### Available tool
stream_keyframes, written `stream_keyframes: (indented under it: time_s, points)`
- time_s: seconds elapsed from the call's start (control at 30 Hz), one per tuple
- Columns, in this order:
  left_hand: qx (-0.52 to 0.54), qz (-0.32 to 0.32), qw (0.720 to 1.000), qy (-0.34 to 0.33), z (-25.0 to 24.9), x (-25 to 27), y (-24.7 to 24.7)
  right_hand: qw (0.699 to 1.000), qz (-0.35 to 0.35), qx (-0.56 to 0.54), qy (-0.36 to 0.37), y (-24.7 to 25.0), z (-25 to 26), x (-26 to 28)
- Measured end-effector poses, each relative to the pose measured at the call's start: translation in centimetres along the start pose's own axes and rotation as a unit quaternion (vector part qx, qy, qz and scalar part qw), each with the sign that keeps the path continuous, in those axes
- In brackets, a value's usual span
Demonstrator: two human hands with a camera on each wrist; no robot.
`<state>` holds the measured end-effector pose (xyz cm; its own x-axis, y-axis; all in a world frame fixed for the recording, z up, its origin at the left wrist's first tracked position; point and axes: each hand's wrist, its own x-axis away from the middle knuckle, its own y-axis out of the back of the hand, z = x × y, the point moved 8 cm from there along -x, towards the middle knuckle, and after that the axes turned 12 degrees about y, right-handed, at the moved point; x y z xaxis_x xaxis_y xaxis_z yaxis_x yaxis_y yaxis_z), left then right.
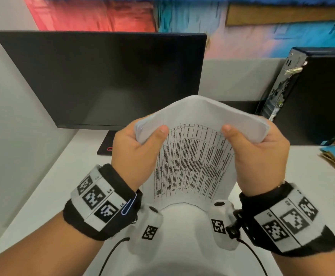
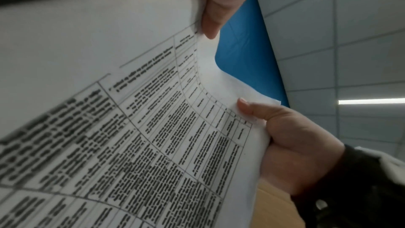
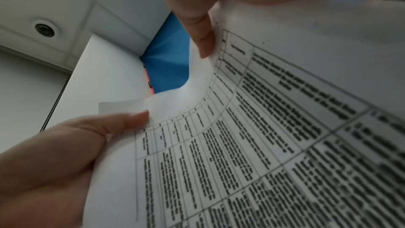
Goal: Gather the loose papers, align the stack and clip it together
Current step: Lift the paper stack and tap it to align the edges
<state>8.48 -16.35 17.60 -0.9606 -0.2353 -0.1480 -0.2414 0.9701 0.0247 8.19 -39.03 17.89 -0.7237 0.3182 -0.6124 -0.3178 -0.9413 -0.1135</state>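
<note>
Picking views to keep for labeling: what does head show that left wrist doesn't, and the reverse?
Head only: the dark monitor, the computer tower, the white desk, both wrist bands, and a paper clip tucked on the left band.

Left wrist only: ceiling tiles, a lit strip light, a blue panel, and the printed table close up.

Both: the paper stack bowed upward, with the left hand and right hand gripping its top corners, thumbs on the printed face.
</note>
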Motion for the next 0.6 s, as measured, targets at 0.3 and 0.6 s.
stream_keyframes:
  time_s: [0.3,0.6]
  points:
    - [0.005,0.022,0.995,0.093,3.0,-1.3,0.6,0.984,0.077,-0.057,-0.151,-0.8,-3.9,0.4]
    - [-0.025,0.074,0.989,0.122,5.1,-0.7,0.2,0.977,0.077,-0.114,-0.165,-0.9,-4.0,1.1]
